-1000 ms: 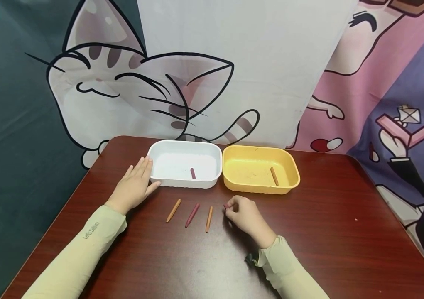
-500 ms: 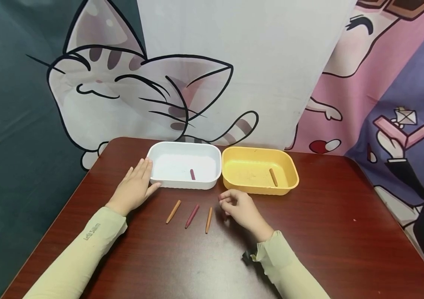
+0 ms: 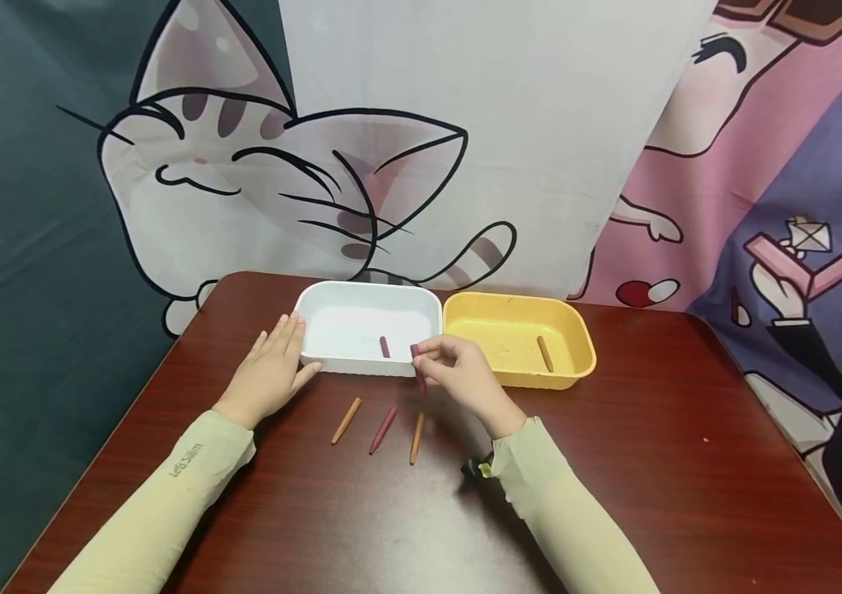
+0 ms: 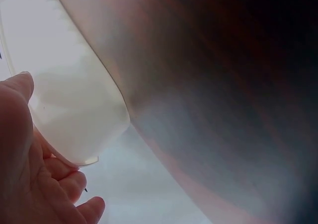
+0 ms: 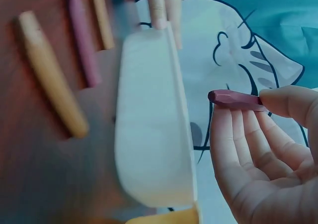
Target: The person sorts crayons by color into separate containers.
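Note:
My right hand [image 3: 465, 375] pinches a dark red crayon [image 5: 236, 100] between thumb and fingertips. It holds the crayon up near the front right corner of the white tray [image 3: 354, 367]. With fingers straight, my left hand [image 3: 265, 371] rests against the tray's left end, thumb along its front corner. A short dark red crayon [image 3: 385, 347] lies inside the white tray. Three crayons lie in front on the table: an orange one [image 3: 346, 421], a dark red one [image 3: 383, 430] and another orange one [image 3: 416, 438].
A yellow tray [image 3: 539, 380] stands to the right of the white one, side by side, with an orange crayon [image 3: 545, 353] in it. Behind the brown table [image 3: 651, 462] hangs a cloth [image 3: 539, 124] with cartoon figures.
My right hand has risen from the table and moved left and away from me, carrying the dark red crayon to the white tray's corner. The left hand stays in place.

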A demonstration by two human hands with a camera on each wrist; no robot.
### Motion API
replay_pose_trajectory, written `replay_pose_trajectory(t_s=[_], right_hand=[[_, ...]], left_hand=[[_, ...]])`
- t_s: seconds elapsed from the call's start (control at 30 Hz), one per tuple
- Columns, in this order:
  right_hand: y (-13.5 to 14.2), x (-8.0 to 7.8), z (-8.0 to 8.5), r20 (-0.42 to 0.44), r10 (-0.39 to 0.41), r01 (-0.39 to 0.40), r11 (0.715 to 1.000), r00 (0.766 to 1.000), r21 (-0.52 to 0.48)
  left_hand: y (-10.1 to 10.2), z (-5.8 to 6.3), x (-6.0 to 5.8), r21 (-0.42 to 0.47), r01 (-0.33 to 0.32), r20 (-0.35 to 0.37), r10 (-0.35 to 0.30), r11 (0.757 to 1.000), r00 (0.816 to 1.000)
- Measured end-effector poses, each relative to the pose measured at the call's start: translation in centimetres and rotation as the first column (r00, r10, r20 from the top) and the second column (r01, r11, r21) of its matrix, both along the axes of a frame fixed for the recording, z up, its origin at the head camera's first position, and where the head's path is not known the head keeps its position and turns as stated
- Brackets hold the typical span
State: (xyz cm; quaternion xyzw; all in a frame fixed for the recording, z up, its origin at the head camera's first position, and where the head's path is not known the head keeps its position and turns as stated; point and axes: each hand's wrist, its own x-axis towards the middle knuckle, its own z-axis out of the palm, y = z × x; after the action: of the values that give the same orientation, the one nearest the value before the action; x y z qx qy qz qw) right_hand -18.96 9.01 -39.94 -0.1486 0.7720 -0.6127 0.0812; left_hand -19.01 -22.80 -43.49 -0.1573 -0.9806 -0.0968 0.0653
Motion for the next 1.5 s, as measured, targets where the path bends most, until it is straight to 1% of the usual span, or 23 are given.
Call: replay_pose_trajectory(t_s=[0.1, 0.2, 0.27, 0.37, 0.53, 0.6, 0.7, 0.77, 0.87, 1.0, 1.13, 1.2, 1.27, 1.33, 1.37, 1.4, 1.5], right_hand=[[-0.6, -0.7, 0.8, -0.044, 0.000, 0.001, 1.000, 0.999, 0.021], [-1.2, -1.5, 1.4, -0.101, -0.006, 0.015, 0.997, 0.995, 0.081], [-1.6, -2.0, 1.8, -0.122, -0.011, 0.025, 0.994, 0.992, 0.107], [-2.0, -2.8, 2.1, -0.121, -0.026, 0.040, 0.993, 0.992, 0.113], [-2.2, -4.1, 2.2, -0.073, -0.078, 0.085, 0.991, 0.994, 0.103], [-2.4, -4.5, 2.3, -0.064, -0.101, 0.108, 0.986, 0.993, 0.128], [-3.1, -5.2, 2.3, -0.083, -0.117, 0.132, 0.968, 0.990, 0.212], [-3.6, -5.7, 2.1, -0.123, -0.107, 0.139, 0.945, 0.987, 0.296], [-4.5, -6.4, 1.7, -0.197, -0.065, 0.143, 0.898, 0.978, 0.416], [-5.5, -7.0, 1.1, -0.262, -0.022, 0.162, 0.836, 0.965, 0.524], [-6.0, -7.3, 0.6, -0.273, -0.012, 0.182, 0.773, 0.962, 0.607], [-6.2, -7.6, 0.2, -0.280, -0.013, 0.199, 0.733, 0.960, 0.650], [-6.4, -7.8, -0.2, -0.286, -0.023, 0.220, 0.698, 0.958, 0.682], [-6.5, -8.0, -0.5, -0.296, -0.040, 0.246, 0.669, 0.954, 0.702], [-6.5, -8.1, -0.7, -0.303, -0.049, 0.259, 0.657, 0.952, 0.708], [-6.5, -8.1, -0.8, -0.303, -0.059, 0.267, 0.653, 0.951, 0.709], [-6.6, -8.2, -0.9, -0.294, -0.083, 0.275, 0.656, 0.952, 0.703]], left_hand=[[0.0, 0.0, 0.0, 0.000, -0.002, 0.005, 0.002, 1.000, 1.000], [-0.1, -0.2, 0.0, 0.005, -0.003, 0.009, 0.003, 1.000, 1.000], [-0.2, -0.2, 0.0, 0.005, -0.003, 0.011, 0.003, 1.000, 1.000], [-0.3, -0.2, 0.0, 0.009, -0.002, 0.006, 0.002, 1.000, 1.000], [0.1, -0.1, 0.0, 0.026, -0.003, 0.008, 0.002, 1.000, 1.000], [0.2, -0.1, 0.0, 0.031, 0.001, 0.010, -0.002, 1.000, 1.000], [0.3, -0.2, 0.1, 0.033, 0.004, 0.015, -0.005, 0.999, 1.000], [0.3, -0.1, 0.1, 0.030, 0.003, 0.011, -0.004, 1.000, 1.000], [0.2, 0.0, 0.2, 0.029, -0.002, 0.007, 0.001, 1.000, 1.000], [0.1, 0.0, 0.2, 0.028, -0.002, 0.010, 0.002, 1.000, 1.000], [0.2, -0.1, 0.3, 0.025, -0.004, 0.013, 0.004, 1.000, 1.000], [0.2, -0.1, 0.3, 0.023, -0.005, 0.010, 0.005, 1.000, 1.000], [0.1, 0.0, 0.3, 0.022, -0.005, 0.006, 0.005, 1.000, 1.000], [0.1, 0.1, 0.3, 0.022, -0.004, 0.004, 0.004, 1.000, 1.000], [0.1, 0.1, 0.3, 0.022, -0.003, 0.005, 0.003, 1.000, 1.000], [0.1, 0.1, 0.2, 0.023, -0.003, 0.004, 0.003, 1.000, 1.000], [0.1, 0.0, 0.1, 0.019, -0.004, 0.005, 0.004, 1.000, 1.000]])
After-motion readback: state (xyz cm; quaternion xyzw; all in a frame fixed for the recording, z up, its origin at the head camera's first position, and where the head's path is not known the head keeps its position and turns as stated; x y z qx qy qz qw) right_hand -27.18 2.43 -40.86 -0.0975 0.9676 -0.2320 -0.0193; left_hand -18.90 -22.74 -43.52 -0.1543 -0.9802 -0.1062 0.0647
